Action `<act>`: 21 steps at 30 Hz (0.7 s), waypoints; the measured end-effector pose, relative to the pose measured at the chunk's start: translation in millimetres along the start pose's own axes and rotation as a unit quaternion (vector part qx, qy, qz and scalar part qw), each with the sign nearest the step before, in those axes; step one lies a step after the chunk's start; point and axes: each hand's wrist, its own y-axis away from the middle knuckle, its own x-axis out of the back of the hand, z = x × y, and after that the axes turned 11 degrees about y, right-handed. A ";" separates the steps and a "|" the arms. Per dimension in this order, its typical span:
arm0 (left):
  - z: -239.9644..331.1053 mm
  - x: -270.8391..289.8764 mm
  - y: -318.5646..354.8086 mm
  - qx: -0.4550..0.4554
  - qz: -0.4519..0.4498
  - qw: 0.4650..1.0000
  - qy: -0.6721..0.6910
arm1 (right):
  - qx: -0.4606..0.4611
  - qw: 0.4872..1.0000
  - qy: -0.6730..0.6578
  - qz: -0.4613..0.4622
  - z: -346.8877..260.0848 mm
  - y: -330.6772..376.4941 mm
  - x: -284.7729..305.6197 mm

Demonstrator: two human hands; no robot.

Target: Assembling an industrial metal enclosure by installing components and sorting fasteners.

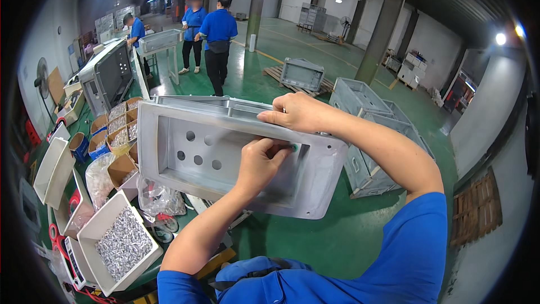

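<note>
A large grey metal housing [225, 205] with a recessed front and several round holes is tilted before me. My left hand [260, 160] reaches into the recess, its fingers closed in a pinch at the right inner wall. Beside those fingertips shows a small green piece [295, 147]; whether they grip it is unclear. Over the top edge, my right hand [297, 111] is closed, thumb against curled fingers. A tiny bit of something shows between them, too small to name.
On the left, a white bin [143, 253] of small metal parts stands near cardboard boxes [121, 169] and clear plastic bags [160, 197]. More grey housings [374, 163] are stacked on the right. Several people in blue shirts [218, 28] are farther back, near a large housing [104, 79].
</note>
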 end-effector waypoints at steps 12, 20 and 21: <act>-2.0 -18.1 16.1 -0.042 0.135 0.986 -0.091 | -0.021 1.000 -0.010 0.013 -9.9 7.8 -8.3; 7.8 3.5 49.1 -0.166 0.043 0.962 -0.214 | -0.002 1.000 0.002 0.015 -10.9 13.3 -22.8; 8.7 8.1 53.5 -0.223 0.005 0.940 -0.258 | -0.003 1.000 0.001 0.014 -12.8 14.5 -24.7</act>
